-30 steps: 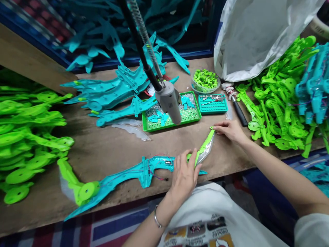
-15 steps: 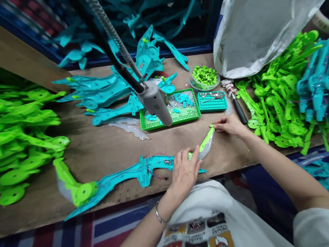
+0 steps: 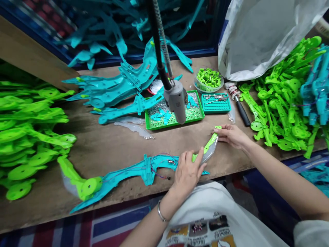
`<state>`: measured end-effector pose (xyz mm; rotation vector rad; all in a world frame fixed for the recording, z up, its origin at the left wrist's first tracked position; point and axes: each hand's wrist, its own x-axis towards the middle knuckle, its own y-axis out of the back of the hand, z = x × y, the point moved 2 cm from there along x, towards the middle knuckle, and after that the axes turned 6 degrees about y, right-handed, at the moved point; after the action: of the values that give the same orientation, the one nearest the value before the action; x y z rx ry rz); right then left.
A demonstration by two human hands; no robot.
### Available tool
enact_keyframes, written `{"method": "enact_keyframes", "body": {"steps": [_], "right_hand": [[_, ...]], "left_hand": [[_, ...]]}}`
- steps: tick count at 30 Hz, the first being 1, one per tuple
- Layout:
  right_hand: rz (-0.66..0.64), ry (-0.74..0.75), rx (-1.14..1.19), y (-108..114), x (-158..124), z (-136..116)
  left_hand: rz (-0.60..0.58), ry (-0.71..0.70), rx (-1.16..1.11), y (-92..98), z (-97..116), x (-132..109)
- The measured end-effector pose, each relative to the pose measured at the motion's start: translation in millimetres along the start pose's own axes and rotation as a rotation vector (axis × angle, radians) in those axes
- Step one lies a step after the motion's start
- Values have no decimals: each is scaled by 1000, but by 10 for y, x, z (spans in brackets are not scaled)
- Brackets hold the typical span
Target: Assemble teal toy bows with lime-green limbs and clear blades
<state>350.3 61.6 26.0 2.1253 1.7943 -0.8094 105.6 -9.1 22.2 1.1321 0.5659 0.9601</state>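
Note:
A long turquoise plastic body (image 3: pixel 128 173), shaped like a toy bow, lies along the table's front edge with thin wires and a small metal spring-like part in its curve. At its left end sits a green arm piece (image 3: pixel 89 187) with a round disc. My left hand (image 3: pixel 189 171) lies flat over the body's right end, fingers stretched and resting on the base of a second green arm piece with a clear plastic edge (image 3: pixel 211 145). That joint is mostly hidden under the palm. My right hand (image 3: pixel 232 135) pinches the upper tip of this second arm piece.
A grey power screwdriver (image 3: pixel 177 99) hangs over a green tray (image 3: pixel 177 124) of screws and turquoise bits. Behind are a bowl of green pieces (image 3: pixel 209 79), a teal tray (image 3: pixel 216 108) and a black-handled tool (image 3: pixel 243 111). Green parts (image 3: pixel 33 137) pile up left and right.
The view has shifted slightly, and the hanging screwdriver has swung right across the tray. Both hands stay at the second green arm piece; the right hand's grip at its tip has turned a little.

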Motion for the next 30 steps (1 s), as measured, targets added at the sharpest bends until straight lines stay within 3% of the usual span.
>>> {"method": "enact_keyframes", "body": {"steps": [4,10,14,17,21,23,25,28,30], "right_hand": [[1,-27,106,-125,-135,179],[64,72,127,-174,-201,262],[7,30,171,-356,-385,368],[4,4,197,-487,-502,469],[47,16,171,-528,-533,518],[54,21,162,-525,-532,511],[52,20,164,-529,-543,497],[39,13,174,-549,-579,477],[39,15,178,-561,-601,466]], "left_hand": [[-11,-10,29,-11,13,-12],[-15,-14,29,-35,17,-26],[-30,-15,-14,-46,25,-42],[-41,-7,-139,94,4,-34],[-74,35,-365,518,-161,167],[-162,109,-402,678,-299,361],[-395,168,-428,710,-429,565],[-773,144,-505,601,-548,789],[-937,93,-557,512,-577,866]]}}
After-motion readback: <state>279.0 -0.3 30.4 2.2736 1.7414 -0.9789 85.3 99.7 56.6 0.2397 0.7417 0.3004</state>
